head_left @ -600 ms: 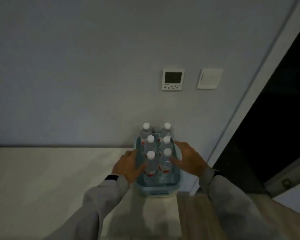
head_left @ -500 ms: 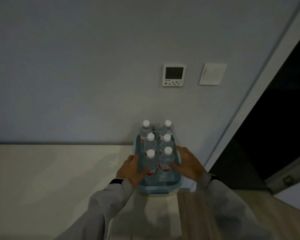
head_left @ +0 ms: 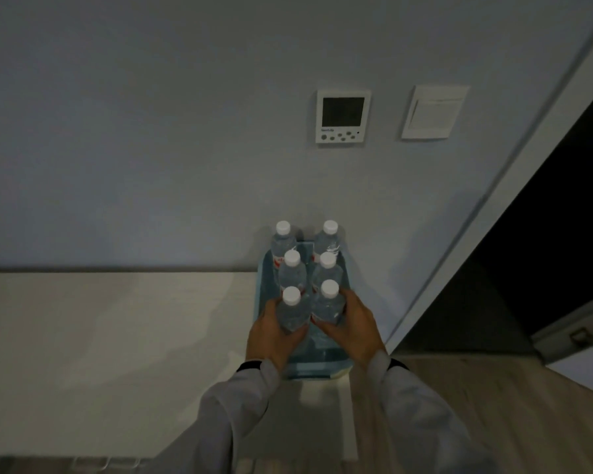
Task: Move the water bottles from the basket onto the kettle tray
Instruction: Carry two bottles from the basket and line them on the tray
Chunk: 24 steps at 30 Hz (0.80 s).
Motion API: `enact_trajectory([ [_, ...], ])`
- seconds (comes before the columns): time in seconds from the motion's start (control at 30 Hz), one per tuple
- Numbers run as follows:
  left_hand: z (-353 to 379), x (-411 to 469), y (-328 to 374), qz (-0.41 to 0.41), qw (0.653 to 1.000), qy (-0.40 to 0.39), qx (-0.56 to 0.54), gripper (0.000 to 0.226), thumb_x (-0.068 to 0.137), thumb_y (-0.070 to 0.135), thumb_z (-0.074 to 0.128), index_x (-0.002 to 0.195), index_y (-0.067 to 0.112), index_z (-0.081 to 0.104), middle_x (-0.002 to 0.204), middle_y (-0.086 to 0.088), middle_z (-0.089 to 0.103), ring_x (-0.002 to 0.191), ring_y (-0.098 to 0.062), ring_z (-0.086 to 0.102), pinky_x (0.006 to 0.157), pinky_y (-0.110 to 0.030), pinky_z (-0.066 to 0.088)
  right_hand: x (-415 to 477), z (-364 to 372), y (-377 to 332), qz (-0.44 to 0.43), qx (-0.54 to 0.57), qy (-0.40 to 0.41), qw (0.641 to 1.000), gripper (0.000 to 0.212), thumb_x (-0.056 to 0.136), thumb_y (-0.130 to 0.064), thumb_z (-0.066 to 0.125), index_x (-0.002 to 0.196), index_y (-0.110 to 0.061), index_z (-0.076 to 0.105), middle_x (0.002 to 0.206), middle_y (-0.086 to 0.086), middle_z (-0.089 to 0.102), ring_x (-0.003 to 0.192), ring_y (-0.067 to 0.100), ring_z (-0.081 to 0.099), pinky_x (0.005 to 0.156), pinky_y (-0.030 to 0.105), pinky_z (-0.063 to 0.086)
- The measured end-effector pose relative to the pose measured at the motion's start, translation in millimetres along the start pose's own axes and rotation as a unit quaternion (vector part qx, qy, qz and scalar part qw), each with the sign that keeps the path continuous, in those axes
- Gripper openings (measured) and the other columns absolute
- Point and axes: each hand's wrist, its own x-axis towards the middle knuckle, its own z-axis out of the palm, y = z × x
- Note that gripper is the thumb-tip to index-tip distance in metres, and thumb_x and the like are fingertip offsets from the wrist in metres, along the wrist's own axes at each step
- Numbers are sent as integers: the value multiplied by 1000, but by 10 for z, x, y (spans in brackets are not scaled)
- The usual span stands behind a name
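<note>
— Gripping noted: left hand (head_left: pixel 271 333) and right hand (head_left: pixel 353 328) each wrap fingers round a near bottle (head_left: pixel 291 311) in the basket (head_left: pixel 262 285).
— Purpose?
— Likely lifting two together; kettle tray unseen.

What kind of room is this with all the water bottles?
Probably a hotel room, though I can't be sure. A basket of six small water bottles sits on a white counter, with a wall thermostat and light switch by a doorway.
</note>
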Motion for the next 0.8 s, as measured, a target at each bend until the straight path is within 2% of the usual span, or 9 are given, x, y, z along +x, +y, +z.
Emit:
enact_trajectory([
  [0.17,-30,3,-44,6,1000,22,7,66,63,50,84,115,22,56,109,-4,71,96,-23,67,78,-34,56,-2,-17,6,-26,-16,11,999,66,70,-52,83,124,-28,55,119,-9,68,107,7,64,89,20,53],
  [0.2,-44,-4,-36,7,1000,24,7,66,63,50,85,115,21,56,108,-5,72,96,-23,67,78,-34,56,-6,-19,-3,-29,-18,12,999,66,70,-52,84,125,-28,56,119,-9,68,107,7,64,89,19,53],
  [0.3,-95,-22,-6,17,999,38,1,65,62,50,85,112,21,57,108,-5,72,96,-23,67,79,-35,56,-31,-59,-59,-46,-22,15,999,64,69,-51,84,123,-29,58,115,-13,68,103,3,64,82,1,45],
  [0.4,-200,-50,81,30,998,54,-14,69,61,52,85,116,22,55,110,-3,71,96,-21,67,81,-35,57,-67,-152,-165,-67,-20,23,997,60,67,-57,83,118,-40,57,110,-17,70,97,-4,65,83,7,51],
  [0.5,-366,-95,226,51,996,60,-32,72,60,54,85,119,26,54,112,1,70,93,-13,65,81,-28,55,-101,-252,-369,-90,-13,44,995,56,64,-63,82,111,-56,52,108,-23,69,98,-7,65,85,14,54],
  [0.6,-609,-179,373,85,992,81,-46,71,56,64,80,116,37,53,106,11,68,85,0,63,75,-16,53,-151,-326,-669,-133,3,62,989,58,60,-72,78,110,-62,51,103,-38,65,96,-13,63,81,8,51],
  [0.7,-948,-284,454,125,984,116,-45,62,58,61,80,110,50,49,96,22,64,84,16,59,65,0,45,-191,-335,-1008,-167,5,53,985,59,61,-71,79,112,-56,54,105,-33,67,95,-10,65,81,15,55],
  [0.77,-1220,-366,459,136,981,133,-40,64,58,63,79,113,50,50,93,25,63,87,20,56,64,2,43,-243,-275,-1262,-189,0,44,981,61,63,-66,80,117,-49,55,109,-26,70,97,-6,66,85,19,56],
  [0.8,-1363,-412,447,138,980,141,-40,67,57,65,78,116,48,50,93,25,63,88,20,56,65,3,42,-280,-228,-1395,-203,1,40,978,60,64,-66,79,116,-50,56,109,-28,69,97,-7,66,84,16,55],
])
